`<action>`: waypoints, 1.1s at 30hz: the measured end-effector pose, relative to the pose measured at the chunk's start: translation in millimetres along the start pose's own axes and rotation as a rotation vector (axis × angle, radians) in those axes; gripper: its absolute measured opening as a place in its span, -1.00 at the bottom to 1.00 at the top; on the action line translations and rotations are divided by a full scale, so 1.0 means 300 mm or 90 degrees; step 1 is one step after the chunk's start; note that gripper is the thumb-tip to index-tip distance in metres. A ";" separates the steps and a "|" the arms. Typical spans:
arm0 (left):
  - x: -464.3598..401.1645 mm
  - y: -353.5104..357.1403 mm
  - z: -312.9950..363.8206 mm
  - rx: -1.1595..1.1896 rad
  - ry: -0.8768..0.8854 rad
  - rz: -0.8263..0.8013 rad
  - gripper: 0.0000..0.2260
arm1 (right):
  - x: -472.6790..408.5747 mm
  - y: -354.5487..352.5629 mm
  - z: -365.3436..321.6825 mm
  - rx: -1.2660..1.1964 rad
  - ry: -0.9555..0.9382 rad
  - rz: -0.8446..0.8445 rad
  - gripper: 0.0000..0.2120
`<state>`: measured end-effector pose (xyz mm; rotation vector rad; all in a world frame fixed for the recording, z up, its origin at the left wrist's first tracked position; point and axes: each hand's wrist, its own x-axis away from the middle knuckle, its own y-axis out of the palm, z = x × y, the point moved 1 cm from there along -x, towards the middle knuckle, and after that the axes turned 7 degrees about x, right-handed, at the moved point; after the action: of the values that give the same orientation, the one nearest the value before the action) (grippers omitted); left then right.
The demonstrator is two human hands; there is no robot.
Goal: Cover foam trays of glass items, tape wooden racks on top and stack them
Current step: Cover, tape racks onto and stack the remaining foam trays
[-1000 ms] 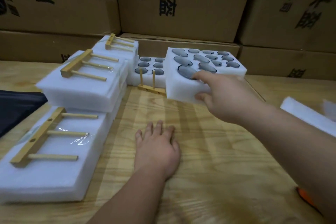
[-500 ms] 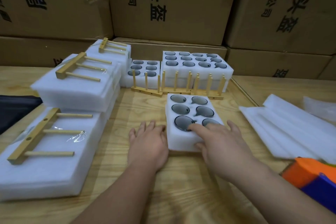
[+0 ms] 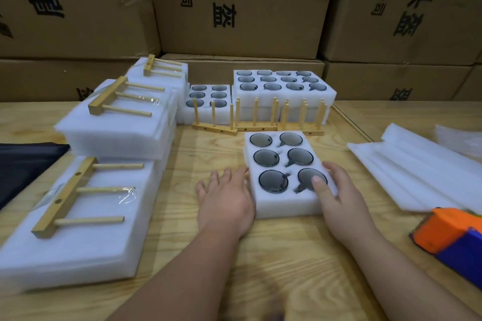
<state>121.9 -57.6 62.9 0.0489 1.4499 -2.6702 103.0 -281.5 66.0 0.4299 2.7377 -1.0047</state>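
An uncovered foam tray point(image 3: 283, 203) with six dark glass items point(image 3: 273, 181) lies flat on the table point(image 3: 287, 268), near the middle of its front part. The left hand point(image 3: 225, 199) lies flat on the table with straight fingers, touching the tray's left side. The right hand point(image 3: 339, 193) rests on the tray's right front corner, fingers relaxed and thumb on top, gripping nothing. Covered trays with taped wooden racks point(image 3: 75, 198) are stacked along the left edge.
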 end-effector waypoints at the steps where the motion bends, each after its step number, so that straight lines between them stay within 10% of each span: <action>1: -0.001 0.001 -0.001 0.001 0.003 -0.003 -0.59 | 0.001 0.003 -0.005 0.001 0.004 0.005 -0.37; 8: -0.003 0.004 0.000 -0.009 0.010 -0.004 -0.60 | -0.005 -0.006 -0.014 -0.042 0.022 0.016 -0.73; 33: 0.014 -0.002 0.011 0.042 -0.036 0.058 -0.79 | -0.022 0.004 0.019 -0.080 0.046 -0.019 -0.67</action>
<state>117.7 -60.2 64.8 0.0444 1.3109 -2.6231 110.1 -285.7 62.8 0.4133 2.8590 -0.8324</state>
